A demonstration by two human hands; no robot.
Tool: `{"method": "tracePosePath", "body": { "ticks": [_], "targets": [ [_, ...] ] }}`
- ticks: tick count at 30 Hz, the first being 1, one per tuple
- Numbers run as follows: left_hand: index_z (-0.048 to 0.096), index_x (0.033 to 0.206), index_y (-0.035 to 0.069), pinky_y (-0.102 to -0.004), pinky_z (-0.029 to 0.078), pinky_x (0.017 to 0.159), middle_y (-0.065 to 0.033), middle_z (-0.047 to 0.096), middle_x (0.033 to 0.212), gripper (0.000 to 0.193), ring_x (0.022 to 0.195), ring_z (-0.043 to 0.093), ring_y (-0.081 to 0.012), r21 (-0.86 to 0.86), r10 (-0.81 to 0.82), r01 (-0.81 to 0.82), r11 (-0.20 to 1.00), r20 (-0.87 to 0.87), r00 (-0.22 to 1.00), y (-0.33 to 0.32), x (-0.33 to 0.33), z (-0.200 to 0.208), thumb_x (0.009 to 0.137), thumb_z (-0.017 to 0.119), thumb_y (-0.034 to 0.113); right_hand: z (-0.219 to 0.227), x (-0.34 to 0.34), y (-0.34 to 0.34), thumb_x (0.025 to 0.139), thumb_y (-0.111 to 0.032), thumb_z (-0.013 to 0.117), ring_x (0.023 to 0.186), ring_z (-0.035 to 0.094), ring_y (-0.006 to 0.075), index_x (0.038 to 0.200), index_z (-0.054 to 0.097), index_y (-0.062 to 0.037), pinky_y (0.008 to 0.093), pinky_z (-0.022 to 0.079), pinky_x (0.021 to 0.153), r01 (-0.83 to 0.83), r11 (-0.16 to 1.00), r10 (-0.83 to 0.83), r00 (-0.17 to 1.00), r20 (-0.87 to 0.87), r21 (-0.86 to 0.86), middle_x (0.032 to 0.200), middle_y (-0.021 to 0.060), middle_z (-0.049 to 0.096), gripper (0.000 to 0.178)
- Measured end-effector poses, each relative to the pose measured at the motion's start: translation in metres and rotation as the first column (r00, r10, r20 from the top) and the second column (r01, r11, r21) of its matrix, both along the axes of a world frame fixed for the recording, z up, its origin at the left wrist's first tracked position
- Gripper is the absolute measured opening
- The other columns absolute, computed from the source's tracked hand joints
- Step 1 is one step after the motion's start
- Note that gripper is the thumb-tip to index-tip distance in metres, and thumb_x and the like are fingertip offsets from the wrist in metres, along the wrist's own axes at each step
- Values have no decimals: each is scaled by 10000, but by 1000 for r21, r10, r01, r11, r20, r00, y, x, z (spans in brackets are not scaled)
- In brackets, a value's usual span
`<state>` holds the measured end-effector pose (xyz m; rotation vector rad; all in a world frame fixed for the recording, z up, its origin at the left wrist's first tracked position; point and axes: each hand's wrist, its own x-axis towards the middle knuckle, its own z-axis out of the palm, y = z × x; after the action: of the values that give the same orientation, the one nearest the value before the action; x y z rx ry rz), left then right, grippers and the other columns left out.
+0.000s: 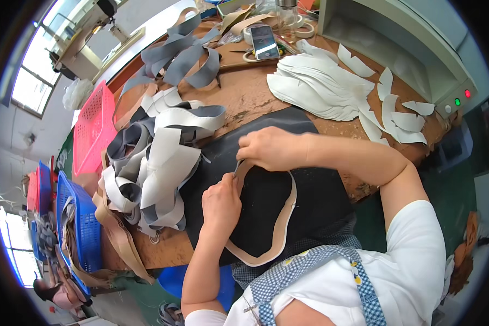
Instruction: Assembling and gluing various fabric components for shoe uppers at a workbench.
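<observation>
Looped beige strip (282, 225), far side between fingers (246, 154), black sheet (326, 185) beneath

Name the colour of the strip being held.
The strip is tan with a white edge, clearest in the head view.

Bright | left-side windows (25, 86) blown out | edges fisheye-bent | corners black

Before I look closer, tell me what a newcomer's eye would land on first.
Centrally, the left hand and right hand meet at a looped tan strip with white edging, over a flat black sheet. Beyond them, toward the right, fans a pile of curved white pieces; at left sits a bright pink perforated plastic basket.
</observation>
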<state>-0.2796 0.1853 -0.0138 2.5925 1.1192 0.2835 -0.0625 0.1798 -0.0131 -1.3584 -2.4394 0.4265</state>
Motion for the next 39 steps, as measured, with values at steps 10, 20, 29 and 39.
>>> {"method": "tracePosePath", "body": {
  "ticks": [10, 20, 29, 39],
  "targets": [
    [529, 898, -8, -444, 497, 568, -193, 635, 674, 98, 635, 647, -376, 79, -91, 85, 993, 79, 993, 4, 9, -7, 902, 601, 59, -12, -19, -13, 765, -110, 623, 682, 662, 260, 797, 622, -48, 363, 534, 585, -74, 948, 65, 997, 40, 309, 742, 67, 620, 70],
    [556, 891, -7, -421, 526, 579, -202, 655, 740, 22, 648, 658, -372, 107, -70, 64, 992, 53, 996, -7, 7, -11, 877, 572, -3, -12, -17, -26, 758, -70, 607, 635, 669, 285, 802, 612, -22, 368, 532, 562, -25, 971, 18, 999, 34, 237, 685, 98, 630, 66],
    [581, 944, 0, -421, 528, 566, -183, 668, 748, 75, 641, 665, -363, 165, -27, 33, 986, -37, 999, -19, -3, -6, 932, 552, 68, -6, 1, -46, 753, -66, 615, 568, 657, 305, 787, 561, -14, 375, 521, 524, 162, 934, -201, 975, 93, 318, 604, 103, 608, 83],
    [561, 878, 39, -416, 518, 550, -168, 656, 711, 133, 618, 656, -351, 180, -28, 19, 983, 45, 999, -31, -1, -3, 959, 551, 145, -5, -7, -39, 819, -147, 607, 749, 691, 334, 821, 661, -51, 433, 546, 654, 190, 972, -200, 977, 68, 139, 743, 181, 680, 110]
  ]
}}
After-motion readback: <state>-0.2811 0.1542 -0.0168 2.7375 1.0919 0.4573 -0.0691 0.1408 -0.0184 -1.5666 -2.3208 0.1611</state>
